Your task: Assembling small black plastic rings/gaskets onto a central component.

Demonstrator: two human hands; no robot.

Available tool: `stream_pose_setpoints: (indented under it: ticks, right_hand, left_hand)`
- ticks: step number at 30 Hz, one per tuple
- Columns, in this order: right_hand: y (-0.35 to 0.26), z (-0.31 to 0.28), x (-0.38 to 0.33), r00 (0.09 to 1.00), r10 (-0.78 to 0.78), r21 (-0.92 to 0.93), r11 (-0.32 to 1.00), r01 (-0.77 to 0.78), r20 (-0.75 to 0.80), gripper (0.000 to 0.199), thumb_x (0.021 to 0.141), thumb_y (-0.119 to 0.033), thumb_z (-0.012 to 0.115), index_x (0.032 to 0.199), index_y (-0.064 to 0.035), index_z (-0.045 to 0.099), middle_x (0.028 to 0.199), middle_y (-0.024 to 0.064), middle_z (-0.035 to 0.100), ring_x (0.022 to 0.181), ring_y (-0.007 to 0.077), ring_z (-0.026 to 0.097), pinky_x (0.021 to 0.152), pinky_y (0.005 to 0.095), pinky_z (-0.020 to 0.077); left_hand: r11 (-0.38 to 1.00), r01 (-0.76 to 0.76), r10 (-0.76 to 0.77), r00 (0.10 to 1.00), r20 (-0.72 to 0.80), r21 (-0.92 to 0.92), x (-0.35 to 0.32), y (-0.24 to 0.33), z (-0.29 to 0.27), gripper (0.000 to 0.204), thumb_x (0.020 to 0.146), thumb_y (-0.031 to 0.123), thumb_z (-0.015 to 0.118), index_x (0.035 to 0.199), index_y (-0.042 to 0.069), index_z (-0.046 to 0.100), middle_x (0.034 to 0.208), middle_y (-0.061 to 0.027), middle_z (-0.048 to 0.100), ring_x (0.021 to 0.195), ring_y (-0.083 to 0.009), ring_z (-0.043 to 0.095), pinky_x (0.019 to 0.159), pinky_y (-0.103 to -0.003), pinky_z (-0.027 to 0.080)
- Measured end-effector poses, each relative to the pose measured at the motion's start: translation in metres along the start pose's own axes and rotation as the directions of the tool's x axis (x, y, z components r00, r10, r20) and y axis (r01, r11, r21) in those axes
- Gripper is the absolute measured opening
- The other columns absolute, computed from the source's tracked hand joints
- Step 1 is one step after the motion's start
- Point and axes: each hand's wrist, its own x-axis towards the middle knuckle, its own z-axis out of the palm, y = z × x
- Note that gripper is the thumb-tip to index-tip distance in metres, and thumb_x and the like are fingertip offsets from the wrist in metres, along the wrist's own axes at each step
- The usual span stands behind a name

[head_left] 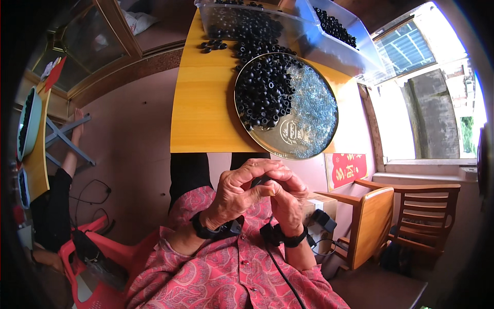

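My left hand [234,190] and my right hand [289,193] meet in front of my chest, just off the near edge of the yellow table [200,113]. Their fingers are closed together around a small black piece [261,180], mostly hidden by the fingertips. Beyond them, a round metal tray [275,140] lies on the table and overhangs its near edge a little. Small black ring-like parts [265,90] are heaped on its left side. Tiny clear bluish pieces [314,110] cover its right side. Both wrists wear black bands with small devices.
At the table's far end, a clear bin [206,20] lies with black parts spilling out, beside a translucent bin [329,49] holding more. Wooden chairs [373,226] stand at right, a red plastic chair [116,252] at left. Another person's leg [69,159] shows by a side table.
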Motion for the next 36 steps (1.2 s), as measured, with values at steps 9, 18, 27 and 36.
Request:
stream_pose_setpoints:
  ticks: [9, 18, 27, 36]
  right_hand:
    - [-0.011, -0.002, -0.003, 0.994, 0.11, 0.08, 0.991, -0.108, -0.027, 0.04, 0.082, 0.006, 0.067, 0.121, 0.0021, 0.057, 0.116, 0.0127, 0.061, 0.104, 0.0192, 0.06, 0.092, 0.0316, 0.0495]
    - [-0.018, -0.005, 0.005, 0.996, 0.067, 0.115, 0.991, -0.074, 0.06, 0.054, 0.082, 0.005, 0.067, 0.132, 0.0023, 0.047, 0.119, 0.016, 0.061, 0.107, 0.0217, 0.061, 0.088, 0.0319, 0.0528]
    - [-0.015, -0.014, 0.004, 0.981, 0.184, 0.129, 0.973, -0.19, 0.059, 0.032, 0.084, -0.003, 0.069, 0.113, 0.0051, 0.058, 0.101, 0.0144, 0.066, 0.082, 0.0195, 0.065, 0.066, 0.028, 0.0536]
    - [-0.02, -0.01, 0.014, 0.961, 0.277, 0.082, 0.958, -0.276, -0.002, 0.026, 0.094, -0.012, 0.06, 0.116, 0.0008, 0.058, 0.097, 0.0123, 0.069, 0.072, 0.013, 0.065, 0.064, 0.0239, 0.0533]
  left_hand:
    - [0.994, -0.025, 0.025, 1.0, 0.001, -0.11, 0.003, 0.009, 0.007, 0.064, 0.08, 0.003, 0.073, 0.137, 0.001, 0.045, 0.138, -0.0158, 0.048, 0.123, -0.0218, 0.049, 0.105, -0.035, 0.039]
    - [0.987, -0.135, 0.127, 0.988, 0.088, 0.088, 0.009, 0.019, -0.005, 0.049, 0.085, 0.005, 0.067, 0.131, 0.0, 0.051, 0.134, -0.0149, 0.052, 0.12, -0.0228, 0.053, 0.102, -0.034, 0.042]
    - [0.893, -0.216, 0.173, 0.975, 0.141, 0.395, 0.016, 0.032, -0.008, 0.022, 0.082, 0.005, 0.07, 0.104, 0.007, 0.069, 0.107, -0.0109, 0.062, 0.096, -0.0206, 0.062, 0.082, -0.031, 0.052]
    - [0.976, 0.168, -0.158, 0.984, -0.077, 0.141, 0.034, 0.033, -0.009, 0.019, 0.093, 0.014, 0.061, 0.103, -0.002, 0.065, 0.095, -0.0074, 0.066, 0.088, -0.0148, 0.063, 0.079, -0.027, 0.052]
